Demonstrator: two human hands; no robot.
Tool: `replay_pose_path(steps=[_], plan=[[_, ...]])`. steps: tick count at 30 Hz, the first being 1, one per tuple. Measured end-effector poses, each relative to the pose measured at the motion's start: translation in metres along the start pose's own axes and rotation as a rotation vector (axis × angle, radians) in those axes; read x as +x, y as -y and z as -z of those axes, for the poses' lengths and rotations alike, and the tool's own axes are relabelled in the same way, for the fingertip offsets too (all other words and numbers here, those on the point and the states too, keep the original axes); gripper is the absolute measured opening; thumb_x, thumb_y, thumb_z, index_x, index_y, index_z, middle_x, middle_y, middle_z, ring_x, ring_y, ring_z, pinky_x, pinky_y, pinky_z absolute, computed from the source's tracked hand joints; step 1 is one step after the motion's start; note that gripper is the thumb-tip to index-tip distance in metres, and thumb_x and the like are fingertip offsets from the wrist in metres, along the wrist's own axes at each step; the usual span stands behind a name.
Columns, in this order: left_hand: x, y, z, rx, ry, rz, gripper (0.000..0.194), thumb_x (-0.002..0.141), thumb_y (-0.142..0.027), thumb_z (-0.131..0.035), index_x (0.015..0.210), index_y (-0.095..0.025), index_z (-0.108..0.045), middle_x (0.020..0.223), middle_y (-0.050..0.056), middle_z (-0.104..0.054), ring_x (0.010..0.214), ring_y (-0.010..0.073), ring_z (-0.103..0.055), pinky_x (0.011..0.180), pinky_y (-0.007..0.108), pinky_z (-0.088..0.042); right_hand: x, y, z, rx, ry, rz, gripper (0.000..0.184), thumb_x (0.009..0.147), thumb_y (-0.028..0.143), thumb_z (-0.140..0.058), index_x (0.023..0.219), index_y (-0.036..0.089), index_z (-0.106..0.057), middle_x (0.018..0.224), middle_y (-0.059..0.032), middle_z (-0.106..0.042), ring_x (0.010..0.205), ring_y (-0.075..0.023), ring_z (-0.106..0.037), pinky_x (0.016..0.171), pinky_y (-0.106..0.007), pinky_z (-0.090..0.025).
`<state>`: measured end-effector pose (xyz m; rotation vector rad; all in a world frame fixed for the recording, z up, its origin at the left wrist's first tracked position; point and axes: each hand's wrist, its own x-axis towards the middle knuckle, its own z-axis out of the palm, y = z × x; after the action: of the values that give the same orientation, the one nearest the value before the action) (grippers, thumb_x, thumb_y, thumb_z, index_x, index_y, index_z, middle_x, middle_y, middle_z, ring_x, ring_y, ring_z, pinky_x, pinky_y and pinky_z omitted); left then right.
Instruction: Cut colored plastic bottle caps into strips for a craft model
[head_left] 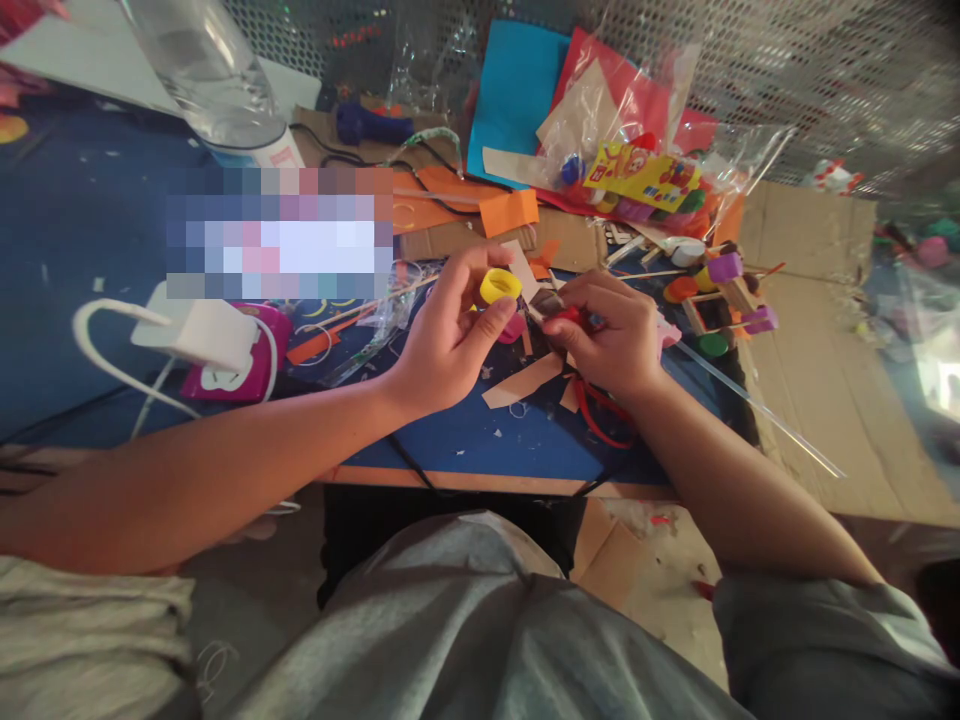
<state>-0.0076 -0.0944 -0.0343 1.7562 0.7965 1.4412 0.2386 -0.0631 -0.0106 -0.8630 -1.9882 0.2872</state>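
A round yellow bottle cap, its hollow side showing, sits between the thumb and fingers of my left hand. Close by on the right, my right hand is closed in a pinch on a small dark grey piece. Something red shows under its fingers, and I cannot tell whether both belong together. A beige paper strip stands between the hands. Below them, another beige strip lies on the blue table, beside a red loop partly hidden by my right hand.
A small wooden-stick model with coloured caps stands at right, near a clear straw and cardboard. Behind are a plastic bag and blue sheet. At left are a water bottle and white charger.
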Motion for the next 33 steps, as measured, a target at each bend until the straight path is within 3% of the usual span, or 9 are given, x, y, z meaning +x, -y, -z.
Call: replay_pose_path(steps=[4,8,12,18,24,28,33], plan=[[0.001,-0.002,-0.002,-0.036,-0.015,-0.001,0.034,0.119,-0.063,-0.063,0.126,-0.029,-0.063,0.108,0.004,-0.072,0.083,0.0144,-0.067,0.072,0.03,-0.056,-0.004,-0.002,0.002,0.01,-0.033,-0.14,0.069,0.109,0.09,-0.058,0.092,0.026,-0.075,0.074,-0.0042,-0.077,0.066,-0.0213,-0.074,0.065,-0.036,-0.055],[0.002,-0.008,-0.004,-0.028,-0.018,0.011,0.036,0.12,-0.064,-0.06,0.122,-0.028,-0.062,0.096,0.002,-0.069,0.077,0.0148,-0.064,0.067,0.031,-0.052,-0.007,0.003,0.003,0.084,-0.007,-0.184,0.065,0.109,0.089,-0.06,0.104,0.026,-0.076,0.066,0.0008,-0.071,0.055,-0.0183,-0.068,0.06,-0.035,-0.052],[0.002,-0.009,-0.003,-0.016,-0.026,0.015,0.038,0.12,-0.066,-0.058,0.123,-0.029,-0.064,0.097,0.003,-0.071,0.075,0.015,-0.065,0.068,0.032,-0.053,-0.008,0.007,0.002,0.141,0.039,-0.215,0.074,0.117,0.086,-0.039,0.125,0.027,-0.082,0.069,0.0001,-0.065,0.059,-0.0202,-0.066,0.061,-0.037,-0.053],[0.002,-0.007,-0.003,-0.056,-0.027,0.062,0.042,0.119,-0.069,-0.058,0.122,-0.028,-0.058,0.101,0.004,-0.074,0.078,0.0149,-0.069,0.069,0.031,-0.058,-0.008,0.009,0.004,0.057,0.041,-0.198,0.085,0.116,0.085,-0.026,0.154,0.029,-0.077,0.091,-0.0094,-0.075,0.083,-0.0306,-0.077,0.075,-0.049,-0.065],[0.003,-0.006,-0.003,-0.067,-0.023,0.033,0.04,0.119,-0.068,-0.058,0.119,-0.028,-0.057,0.09,0.0,-0.065,0.074,0.0144,-0.062,0.068,0.031,-0.053,0.002,0.008,0.008,0.027,0.159,-0.062,0.074,0.115,0.086,-0.035,0.129,0.029,-0.082,0.115,-0.0138,-0.08,0.11,-0.0346,-0.079,0.103,-0.058,-0.067],[0.005,-0.008,-0.002,-0.037,-0.021,0.023,0.039,0.119,-0.068,-0.059,0.117,-0.028,-0.058,0.099,0.003,-0.069,0.079,0.0159,-0.064,0.073,0.034,-0.056,0.0,0.002,0.004,0.112,0.228,-0.081,0.067,0.11,0.088,-0.053,0.125,0.027,-0.076,0.111,-0.0118,-0.081,0.102,-0.0313,-0.08,0.094,-0.051,-0.068],[0.006,-0.007,-0.003,-0.076,-0.019,-0.006,0.036,0.12,-0.064,-0.059,0.119,-0.028,-0.058,0.109,0.004,-0.073,0.08,0.0143,-0.063,0.077,0.033,-0.059,-0.01,-0.007,-0.001,0.171,0.135,-0.107,0.07,0.099,0.088,-0.076,0.133,0.027,-0.072,0.097,-0.0065,-0.081,0.082,-0.027,-0.08,0.078,-0.043,-0.067]])
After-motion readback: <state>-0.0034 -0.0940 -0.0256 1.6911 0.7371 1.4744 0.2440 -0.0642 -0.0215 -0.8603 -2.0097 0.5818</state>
